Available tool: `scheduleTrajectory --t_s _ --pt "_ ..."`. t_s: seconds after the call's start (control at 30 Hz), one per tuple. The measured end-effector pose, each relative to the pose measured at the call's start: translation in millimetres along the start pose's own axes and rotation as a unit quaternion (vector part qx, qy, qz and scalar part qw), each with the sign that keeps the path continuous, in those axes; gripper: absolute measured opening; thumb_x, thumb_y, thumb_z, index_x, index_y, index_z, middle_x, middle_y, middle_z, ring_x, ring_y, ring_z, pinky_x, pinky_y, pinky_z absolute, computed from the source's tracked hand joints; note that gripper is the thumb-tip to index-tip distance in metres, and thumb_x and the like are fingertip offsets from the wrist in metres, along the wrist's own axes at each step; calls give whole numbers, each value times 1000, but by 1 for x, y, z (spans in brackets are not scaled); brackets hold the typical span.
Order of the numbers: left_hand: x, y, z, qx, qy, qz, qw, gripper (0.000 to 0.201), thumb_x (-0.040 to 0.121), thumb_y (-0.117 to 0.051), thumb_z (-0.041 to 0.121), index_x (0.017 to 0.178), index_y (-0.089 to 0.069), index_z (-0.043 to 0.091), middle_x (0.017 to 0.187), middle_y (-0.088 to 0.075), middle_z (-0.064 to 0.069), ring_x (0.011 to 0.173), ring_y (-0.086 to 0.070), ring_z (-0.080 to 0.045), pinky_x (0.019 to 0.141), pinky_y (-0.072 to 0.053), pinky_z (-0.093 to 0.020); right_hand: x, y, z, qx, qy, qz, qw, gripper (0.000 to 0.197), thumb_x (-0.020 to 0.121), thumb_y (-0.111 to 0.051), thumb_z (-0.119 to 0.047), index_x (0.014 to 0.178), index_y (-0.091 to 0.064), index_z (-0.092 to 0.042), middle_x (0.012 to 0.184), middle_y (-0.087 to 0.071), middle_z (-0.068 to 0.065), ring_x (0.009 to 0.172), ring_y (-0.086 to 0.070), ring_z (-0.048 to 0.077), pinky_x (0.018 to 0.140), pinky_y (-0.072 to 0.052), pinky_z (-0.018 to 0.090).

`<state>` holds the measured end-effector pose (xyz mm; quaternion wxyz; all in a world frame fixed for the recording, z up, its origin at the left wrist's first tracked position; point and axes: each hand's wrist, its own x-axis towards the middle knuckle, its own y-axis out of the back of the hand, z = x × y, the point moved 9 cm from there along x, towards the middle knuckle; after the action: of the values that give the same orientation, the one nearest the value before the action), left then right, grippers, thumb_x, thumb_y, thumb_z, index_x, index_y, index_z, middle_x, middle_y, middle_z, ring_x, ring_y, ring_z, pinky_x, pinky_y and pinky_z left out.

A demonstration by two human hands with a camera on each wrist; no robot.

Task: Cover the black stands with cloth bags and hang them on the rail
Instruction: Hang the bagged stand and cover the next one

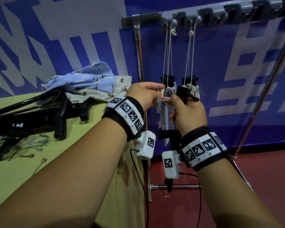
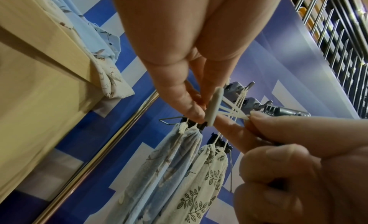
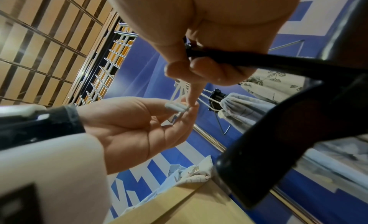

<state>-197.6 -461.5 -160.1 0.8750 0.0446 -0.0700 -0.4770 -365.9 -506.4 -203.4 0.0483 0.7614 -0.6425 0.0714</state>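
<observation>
Two bagged stands [image 1: 169,89] already hang from the rail [image 1: 220,15], but the right hand [image 1: 187,112], fingers curled round a bare stand [image 1: 182,94] while both hands pinch a white tie [image 2: 213,107], could drop it if the left hand [image 1: 143,94] tugs.

We find no text that we can read. The blue banner [image 1: 237,79] behind the rail carries large white characters, but they are cut off by the frame edges and hidden in part by the hanging bags, so we cannot make out any of them. The wristbands [image 1: 128,114] on both arms and the white camera housings [image 1: 146,143] below them bear black-and-white square code markers, patterns only, with no letters or digits that we can tell. Tiny marks sit beside some markers, too small to read. The bags show printed leaves and figures, no words.
</observation>
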Motion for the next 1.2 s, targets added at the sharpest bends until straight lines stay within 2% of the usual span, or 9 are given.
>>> scheduleTrajectory --t_s 0.13,0.2,0.33,0.47,0.6,0.7,0.83,1.03,1.2 --pt "-9 -4 1 -29 29 -1 999 23 93 -64 -5 110 -78 2 92 -72 -20 72 -71 -23 57 -57 -21 -1 4 6 -8 -4 11 1000 33 105 -64 -38 85 -73 -14 47 -62 -8 42 -56 3 56 -44 25" --pt "-13 -7 -2 -60 45 3 997 22 94 -66 -1 113 -73 -9 89 -67 -20 59 -67 -15 50 -53 -20 -1 7 7 -1 -2 12 1000 30 106 -64 -35 88 -73 -13 47 -61 -9 42 -54 3 54 -44 23" --pt "-14 -10 -13 -68 71 0 995 25 99 -65 9 113 -72 -10 92 -73 -20 58 -71 -16 53 -56 -24 -2 12 2 2 23 18 1000 28 106 -64 -30 92 -74 -7 50 -58 -4 41 -52 2 50 -44 19" --pt "-13 -12 -20 -45 108 -23 993 26 101 -63 20 113 -74 -1 76 -71 -7 51 -63 -11 52 -54 -23 -3 15 -2 2 42 19 999 25 107 -64 -26 100 -73 -4 64 -63 -4 43 -53 -1 45 -38 8" --pt "-18 -18 -26 -78 166 -51 982 16 101 -61 23 95 -69 10 62 -68 1 51 -62 -10 66 -53 -27 -4 14 -5 0 53 9 999 20 107 -64 -25 104 -74 -8 72 -68 -6 46 -56 -2 48 -41 8" --pt "-20 -20 -27 -99 183 -61 976 18 101 -58 19 89 -67 11 61 -65 2 55 -61 -9 66 -50 -26 -3 14 -3 5 50 6 999 22 107 -64 -27 102 -75 -8 71 -70 -7 48 -58 -1 49 -42 10" --pt "-21 -19 -26 -124 185 -70 972 15 99 -58 13 92 -69 6 64 -64 0 54 -61 -9 69 -51 -26 -2 14 -2 11 48 3 999 22 106 -65 -27 90 -72 -13 54 -64 -17 45 -56 -2 48 -40 9" --pt "-18 -16 -28 -103 168 -53 979 9 99 -61 16 94 -66 10 56 -64 3 46 -61 -7 60 -53 -24 -3 12 0 33 47 6 998 17 104 -69 -25 113 -78 -14 78 -73 -11 49 -58 -1 50 -47 12" --pt "-15 -13 -28 -93 158 -38 982 13 94 -62 12 107 -63 9 65 -65 1 46 -61 -8 57 -55 -24 -2 10 6 44 26 -2 999 16 103 -71 -26 112 -79 -15 66 -71 -11 47 -55 3 46 -46 15"
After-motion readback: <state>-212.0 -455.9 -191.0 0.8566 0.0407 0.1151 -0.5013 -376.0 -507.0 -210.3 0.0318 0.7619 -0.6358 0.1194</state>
